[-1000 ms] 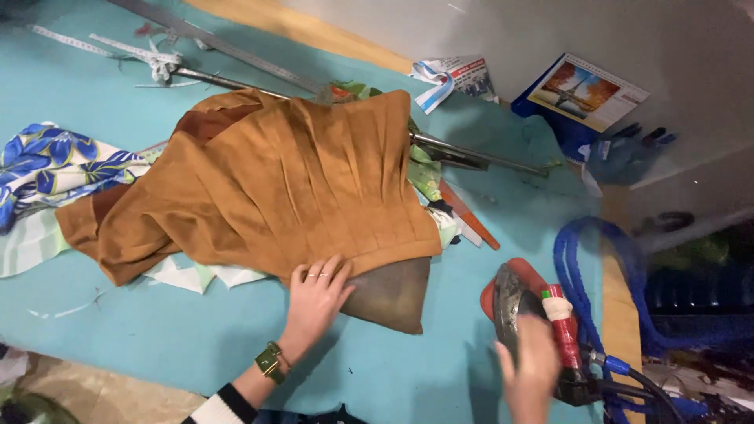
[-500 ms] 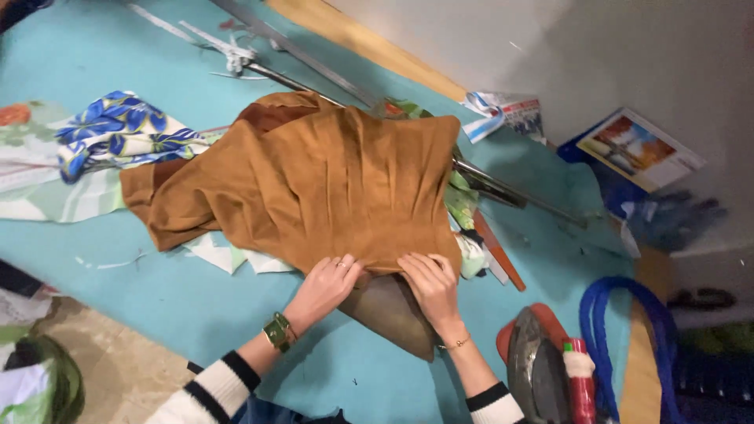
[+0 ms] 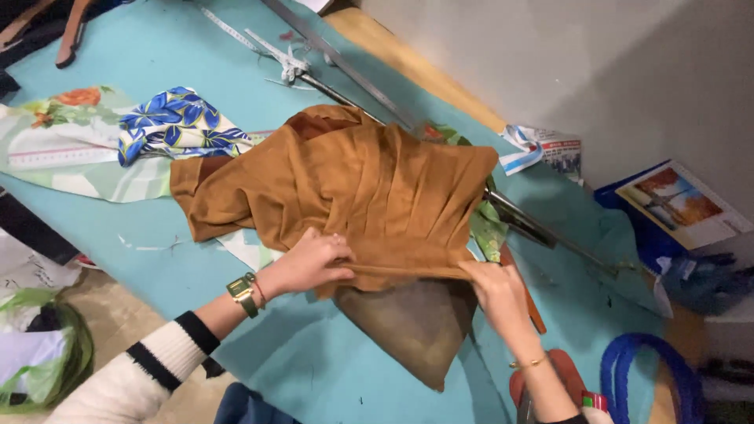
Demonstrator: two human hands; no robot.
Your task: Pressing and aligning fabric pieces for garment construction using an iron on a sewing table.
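Teal table (image 3: pixel 141 259) against a pale wall. Left hand (image 3: pixel 308 263) and right hand (image 3: pixel 495 286) both pinched shut on hem of brown cloth (image 3: pixel 353 188), pulled taut between them. Long axis diagonal, toward floral fabric (image 3: pixel 177 122).

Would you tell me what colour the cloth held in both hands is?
The cloth is a plain rusty orange-brown, seen best in the head view.
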